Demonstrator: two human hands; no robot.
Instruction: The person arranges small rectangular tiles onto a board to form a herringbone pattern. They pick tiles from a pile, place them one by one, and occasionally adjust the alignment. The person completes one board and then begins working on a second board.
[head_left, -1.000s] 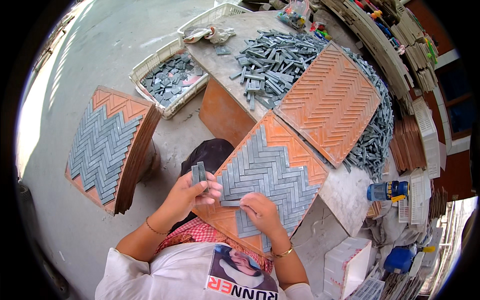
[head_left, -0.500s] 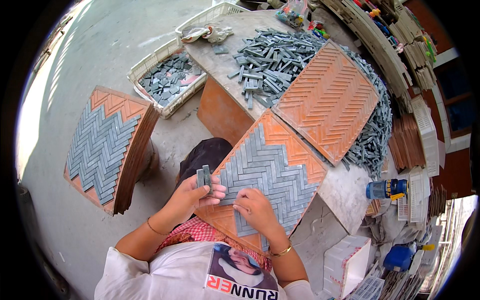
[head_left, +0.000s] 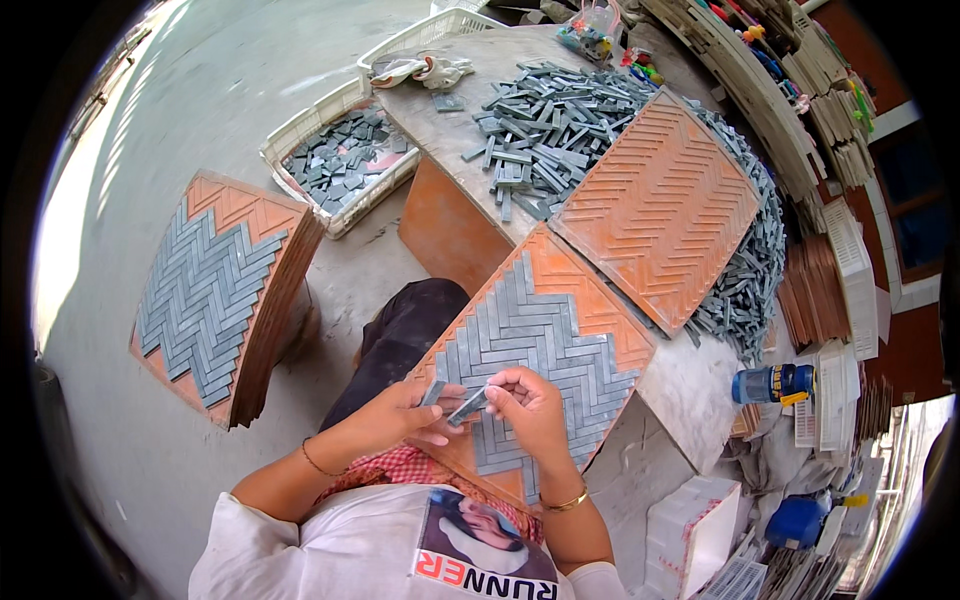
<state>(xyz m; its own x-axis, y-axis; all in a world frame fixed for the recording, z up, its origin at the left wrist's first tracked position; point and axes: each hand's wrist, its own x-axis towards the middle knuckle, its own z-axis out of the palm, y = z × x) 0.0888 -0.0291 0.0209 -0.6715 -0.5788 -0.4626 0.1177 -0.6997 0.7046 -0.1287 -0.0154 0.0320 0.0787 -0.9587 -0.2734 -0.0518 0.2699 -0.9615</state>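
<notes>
An orange herringbone mould tray (head_left: 610,330) rests in front of me, mostly filled with grey stone strips (head_left: 520,345) in a zigzag. Over its lower left part, my left hand (head_left: 405,415) is closed on one small grey strip (head_left: 433,392), held upright between thumb and fingers. My right hand (head_left: 530,405) pinches a second grey strip (head_left: 468,407) by its upper end. That strip slants down toward the left fingers; whether they touch it I cannot tell. Bare orange tray shows beneath the hands.
An unfilled orange mould (head_left: 655,210) lies against a big heap of loose strips (head_left: 540,125). Left stands a stack of moulds topped by a filled one (head_left: 205,300). Behind it is a white crate (head_left: 340,215) of stone pieces. A blue jar (head_left: 770,383) and white foam box (head_left: 690,530) stand right.
My right hand has lifted off the tray's pattern and taken one of the strips that my left hand held. My left hand has moved slightly down and opened its fingers somewhat.
</notes>
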